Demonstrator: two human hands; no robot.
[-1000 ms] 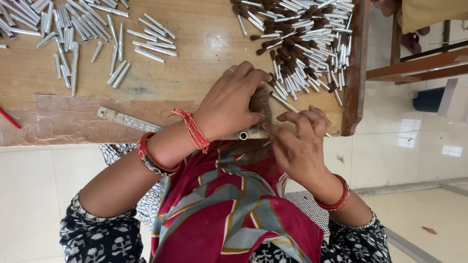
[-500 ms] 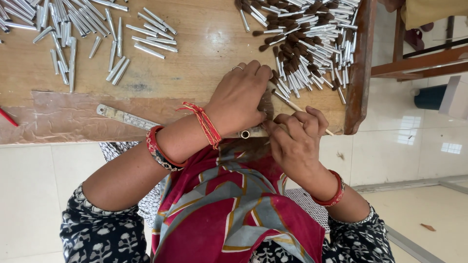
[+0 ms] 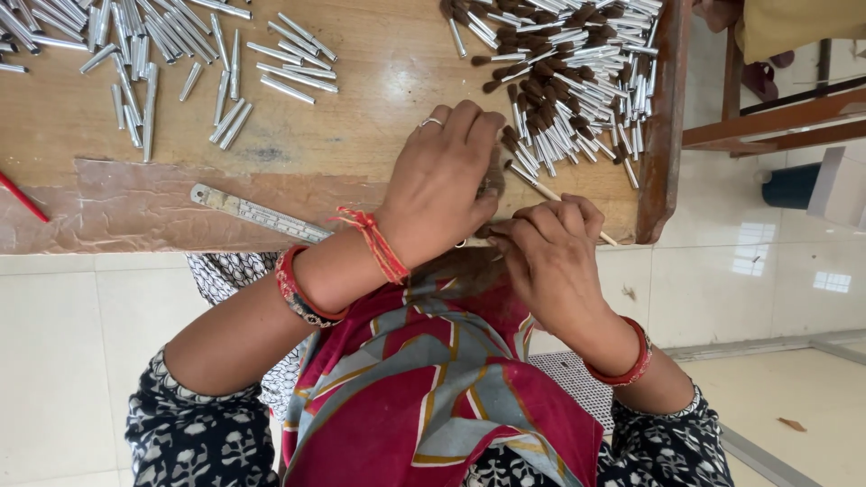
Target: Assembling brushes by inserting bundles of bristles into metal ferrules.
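Two hands are pressed together at the wooden table's (image 3: 361, 153) near edge: the left hand (image 3: 442, 185) is curled over a brown hair tuft (image 3: 493, 180), while a thin stick (image 3: 550, 192) is pinched by the right hand (image 3: 550, 257), beside the heap of tufted metal tubes (image 3: 568, 81).

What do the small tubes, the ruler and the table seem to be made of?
The small tubes look like bare metal, perhaps aluminium: silver-grey with bright glints. The ruler also seems metal, flat, dull grey, with fine marks along its edge. The table looks like wood, light brown with visible grain; its front strip is worn and darker.
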